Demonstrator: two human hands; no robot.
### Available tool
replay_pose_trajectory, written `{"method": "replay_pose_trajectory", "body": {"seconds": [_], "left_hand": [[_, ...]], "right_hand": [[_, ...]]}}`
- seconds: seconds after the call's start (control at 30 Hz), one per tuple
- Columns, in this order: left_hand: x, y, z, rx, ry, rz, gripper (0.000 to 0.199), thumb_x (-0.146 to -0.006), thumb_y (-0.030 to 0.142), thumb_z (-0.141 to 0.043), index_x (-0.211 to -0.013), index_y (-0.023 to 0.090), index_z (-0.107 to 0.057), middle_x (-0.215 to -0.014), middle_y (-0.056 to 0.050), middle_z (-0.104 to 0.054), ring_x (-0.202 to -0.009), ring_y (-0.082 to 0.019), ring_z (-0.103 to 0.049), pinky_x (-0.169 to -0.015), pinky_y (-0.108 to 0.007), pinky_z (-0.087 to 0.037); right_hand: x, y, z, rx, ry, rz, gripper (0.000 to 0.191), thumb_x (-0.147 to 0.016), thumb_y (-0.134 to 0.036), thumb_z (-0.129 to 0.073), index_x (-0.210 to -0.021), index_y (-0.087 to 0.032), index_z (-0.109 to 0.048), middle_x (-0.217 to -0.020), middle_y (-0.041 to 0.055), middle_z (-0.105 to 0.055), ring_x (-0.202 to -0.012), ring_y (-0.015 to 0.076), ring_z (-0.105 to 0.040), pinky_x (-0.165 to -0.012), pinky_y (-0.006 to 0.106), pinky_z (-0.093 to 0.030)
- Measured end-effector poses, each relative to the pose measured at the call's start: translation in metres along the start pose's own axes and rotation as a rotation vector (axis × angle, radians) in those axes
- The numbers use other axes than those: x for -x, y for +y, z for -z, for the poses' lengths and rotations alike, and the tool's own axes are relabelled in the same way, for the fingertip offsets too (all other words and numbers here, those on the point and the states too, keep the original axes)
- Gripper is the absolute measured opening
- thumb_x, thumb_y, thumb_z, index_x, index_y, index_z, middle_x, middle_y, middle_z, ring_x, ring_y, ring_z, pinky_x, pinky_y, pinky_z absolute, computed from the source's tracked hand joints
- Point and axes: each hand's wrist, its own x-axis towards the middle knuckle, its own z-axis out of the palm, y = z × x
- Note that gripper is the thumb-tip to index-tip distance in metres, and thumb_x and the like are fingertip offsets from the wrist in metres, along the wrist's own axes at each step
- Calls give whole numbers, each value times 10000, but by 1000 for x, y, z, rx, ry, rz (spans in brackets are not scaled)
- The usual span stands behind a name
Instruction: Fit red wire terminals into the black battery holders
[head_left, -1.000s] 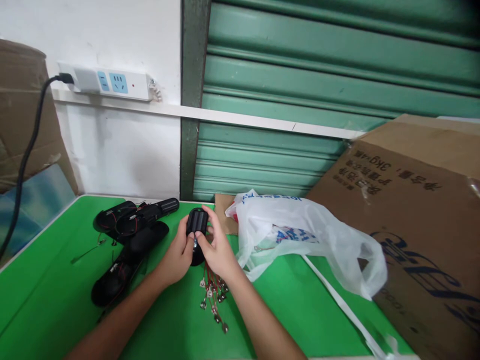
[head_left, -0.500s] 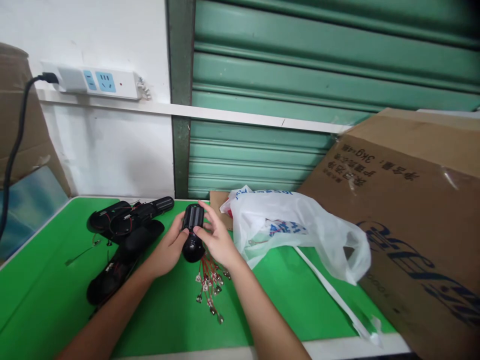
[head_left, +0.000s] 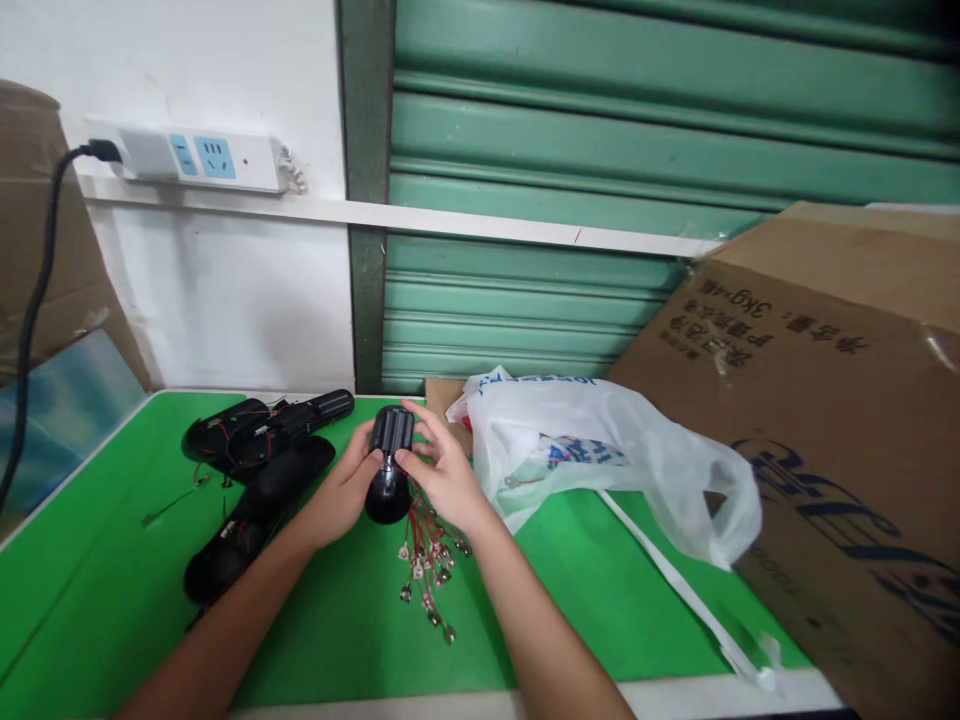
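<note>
Head view: left hand (head_left: 341, 497) and right hand (head_left: 450, 487) pinch a black casing (head_left: 391, 466) near red wires (head_left: 428, 553).

The counter (head_left: 600, 610) has a flat green top with a pale edging strip (head_left: 720, 692) along its near side, at the lower right of the frame. In the left part of the frame, black housings (head_left: 289, 478) lie overlapping in a loose heap, with a thin lead (head_left: 176, 506) stretched out beside them. Red wires with small metal contacts (head_left: 427, 570) fan out below the frame's centre. Right of centre sits a crumpled white plastic bag (head_left: 637, 425), a flat piece of cardboard (head_left: 441, 391) behind its left end and a narrow white strip (head_left: 666, 568) running toward the lower right.
</note>
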Motion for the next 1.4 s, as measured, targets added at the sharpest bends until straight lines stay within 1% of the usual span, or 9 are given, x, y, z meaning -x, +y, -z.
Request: {"method": "replay_pose_trajectory", "body": {"seconds": [0.13,0.33,0.53,0.87,1.03,1.1,1.27,1.4], "left_hand": [[0,0,0,20,-5,15,526,-963,478,-530,-1415,213,-484,-1402,-99,-609,-1338,-302,-515,-1164,-428,-365],[-2,-1,0,17,-11,43,568,-954,518,-535,-1424,207,-458,-1402,-109,-606,-1299,-309,-538,-1142,-441,-390],[-3,-3,-2,31,-6,31,579,-951,512,-543,-1433,209,-441,-1410,-109,-606,-1333,-311,-529,-1154,-435,-389],[-3,-6,-3,-41,3,26,560,-978,495,-477,-1452,205,-407,-1442,-110,-573,-1315,-296,-535,-1160,-440,-385],[-3,-6,-3,-80,8,-21,513,-997,443,-446,-1452,208,-419,-1476,-111,-545,-1372,-293,-493,-1203,-444,-342],[-2,-7,-3,-96,1,-55,505,-997,423,-453,-1457,216,-424,-1494,-109,-529,-1404,-290,-466,-1221,-439,-319],[-2,-10,-1,-121,-12,-101,523,-1010,428,-453,-1480,209,-386,-1497,-133,-519,-1413,-293,-464,-1229,-456,-312],[-1,-13,0,-156,-4,-122,514,-1015,435,-453,-1472,209,-383,-1481,-140,-523,-1400,-287,-474,-1226,-457,-315]], "right_hand": [[0,-2,-1,-34,-11,-9,619,-861,-249,-690,-1448,-331,-509,-1243,69,-648,-933,182,-652,-740,291,-561],[-1,-4,-1,-57,-5,-12,615,-848,-242,-695,-1431,-335,-523,-1217,61,-650,-906,177,-650,-693,270,-540],[-1,-3,-2,-54,6,-26,618,-849,-247,-687,-1439,-320,-519,-1226,69,-632,-921,175,-647,-723,276,-545],[0,0,-3,-31,12,-31,609,-853,-260,-684,-1435,-329,-515,-1228,71,-625,-950,192,-655,-751,302,-570],[-1,0,-1,-25,9,-25,601,-861,-251,-674,-1436,-330,-515,-1220,68,-633,-955,195,-660,-790,332,-587],[-1,0,-1,-16,2,-30,613,-869,-256,-672,-1454,-331,-502,-1245,74,-626,-982,202,-662,-817,350,-597],[3,-3,-7,2,-14,-53,683,-903,-269,-627,-1546,-333,-406,-1447,98,-546,-1121,232,-650,-863,372,-609],[5,-5,-11,31,-26,-18,711,-914,-273,-604,-1579,-295,-354,-1525,108,-498,-1190,240,-634,-949,393,-587]]}}
